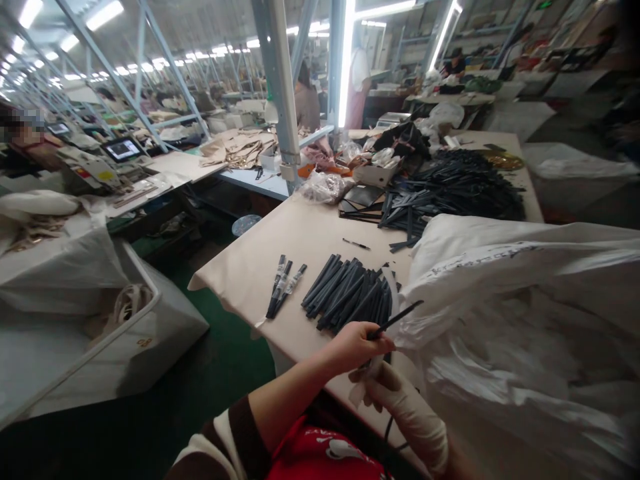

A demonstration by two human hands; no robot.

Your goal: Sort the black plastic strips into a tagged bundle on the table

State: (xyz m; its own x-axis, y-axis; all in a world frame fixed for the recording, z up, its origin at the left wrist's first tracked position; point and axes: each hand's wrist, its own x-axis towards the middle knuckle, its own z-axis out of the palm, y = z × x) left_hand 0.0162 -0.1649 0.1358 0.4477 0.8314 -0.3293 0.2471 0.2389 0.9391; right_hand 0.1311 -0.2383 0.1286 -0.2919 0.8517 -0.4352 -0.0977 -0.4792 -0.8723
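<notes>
My bare left hand (356, 347) is closed around a dark strip (400, 320), whose far end points up and to the right. Just below it, my right hand (400, 400) wears a pale glove. Its fingers are closed on a whitish, see-through piece (361, 387), perhaps thin plastic or paper, near the strip's lower end. Beyond my hands a pile of dark strips (350, 290) lies on the cloth-covered table (240, 267). To its left rest several short strip bundles (285, 290) with clear wrapping and white labels.
A large white plastic sack (480, 267) bulges along the right side. A pen (356, 244) lies past the pile. Farther back are a big heap of dark strips (450, 187) and a clear bag (325, 188). A white bin (165, 327) stands at left, a post (280, 87) behind.
</notes>
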